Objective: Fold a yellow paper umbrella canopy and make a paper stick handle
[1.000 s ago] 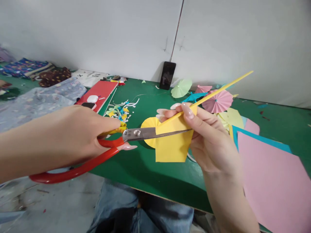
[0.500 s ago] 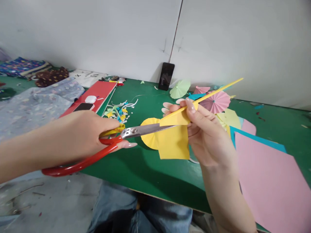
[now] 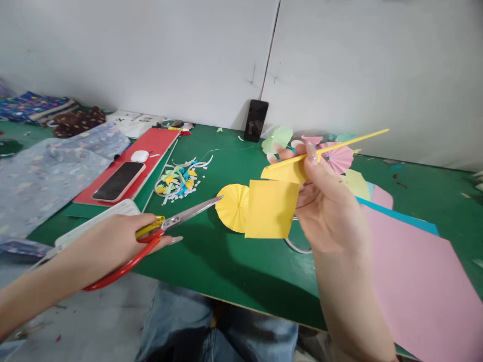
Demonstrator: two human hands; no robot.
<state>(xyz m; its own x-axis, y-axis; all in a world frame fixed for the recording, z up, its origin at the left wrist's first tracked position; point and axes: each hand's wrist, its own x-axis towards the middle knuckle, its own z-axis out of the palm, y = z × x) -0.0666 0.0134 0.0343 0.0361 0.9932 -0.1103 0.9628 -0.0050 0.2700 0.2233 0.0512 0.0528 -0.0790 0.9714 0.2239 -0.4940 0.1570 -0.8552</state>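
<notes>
My left hand [image 3: 139, 234] grips scissors [image 3: 188, 213] with red handles, partly wrapped in yellow at the upper one. Their blades are together, the tip just at the edge of a pleated yellow paper disc [image 3: 231, 207] on the table. My right hand [image 3: 324, 196], raised at centre right, pinches a thin yellow paper stick [image 3: 354, 140] and a small yellow paper piece [image 3: 289, 171] under it. Below that, a yellow paper rectangle [image 3: 269, 208] overlaps the disc in view and meets my right fingers; whether it is held I cannot tell.
On the green table [image 3: 226, 266] lie paper scraps [image 3: 179, 181], a phone [image 3: 118, 181] on a red folder [image 3: 162, 143], and pink sheets [image 3: 418, 271] at right. Small paper umbrellas [image 3: 337, 158] stand behind my right hand. Another phone [image 3: 256, 120] leans on the wall.
The scissors have drawn back left and down from the yellow paper, and their blades have closed. My right hand has risen slightly, with the small yellow piece and stick.
</notes>
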